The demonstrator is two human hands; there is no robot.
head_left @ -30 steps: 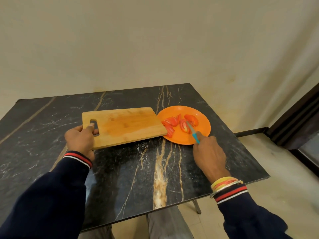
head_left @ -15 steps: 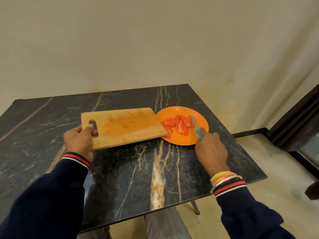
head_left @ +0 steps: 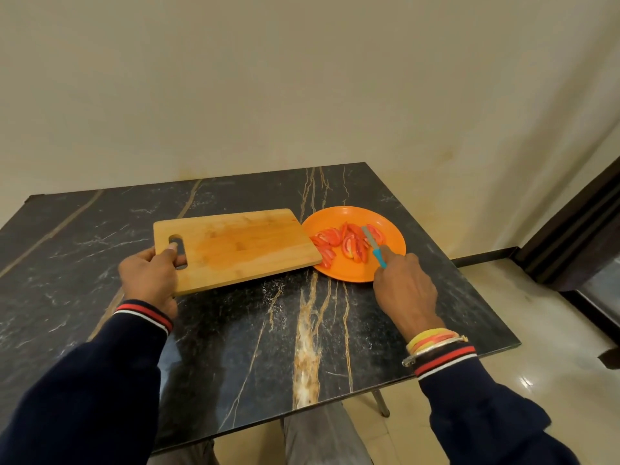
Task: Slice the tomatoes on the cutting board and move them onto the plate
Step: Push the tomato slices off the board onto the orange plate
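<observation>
A bare wooden cutting board (head_left: pixel 241 245) lies on the dark marble table, its right corner over the rim of an orange plate (head_left: pixel 385 260). Several red tomato slices (head_left: pixel 339 243) lie on the plate. My left hand (head_left: pixel 149 280) grips the board at its handle hole, one finger through it. My right hand (head_left: pixel 404 286) holds a small knife (head_left: pixel 374 248) with a blue handle, its blade resting over the slices at the plate's middle.
The black marble table (head_left: pixel 235 347) has its right edge close to the plate and its near edge just above my knees. A cream wall stands behind it. A dark door frame (head_left: pixel 577 229) and tiled floor lie to the right.
The knife blade has swung from the near right of the plate up across the slices, gathering them closer together. My left hand keeps its hold on the board.
</observation>
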